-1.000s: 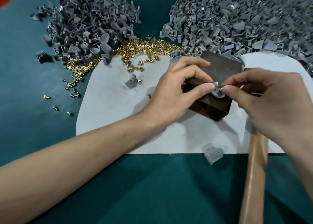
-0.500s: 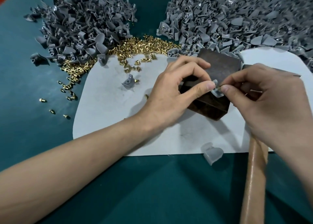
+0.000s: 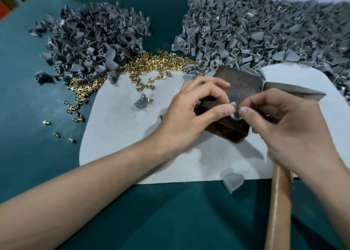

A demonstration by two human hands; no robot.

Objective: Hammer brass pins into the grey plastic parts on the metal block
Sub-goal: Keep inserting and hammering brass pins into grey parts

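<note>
1. Head view catches the pin-seating step. The left hand (image 3: 189, 115) pinches a grey plastic part (image 3: 235, 115) on the near corner of the metal block (image 3: 239, 85). The right hand (image 3: 289, 134) pinches a brass pin (image 3: 236, 109) at the part's socket. The pin is mostly hidden, so it is probably only started.
2. The hammer (image 3: 278, 202) lies under the right hand with its wooden handle toward the desk's near edge. The blow for this piece looks not yet struck.
3. The far-right heap (image 3: 255, 35) shows brass glints, so it is likely finished work. The darker far-left heap (image 3: 91, 47) and the spilled pins (image 3: 151, 62) between them suggest plenty is left.
4. The block is dark, rust-mottled and flat-topped. The parts are matte moulded shells with curved fins, and the pins are bright, short and headed. A pale mat (image 3: 123, 145) with rounded corners covers the green desk (image 3: 37, 164).
</note>
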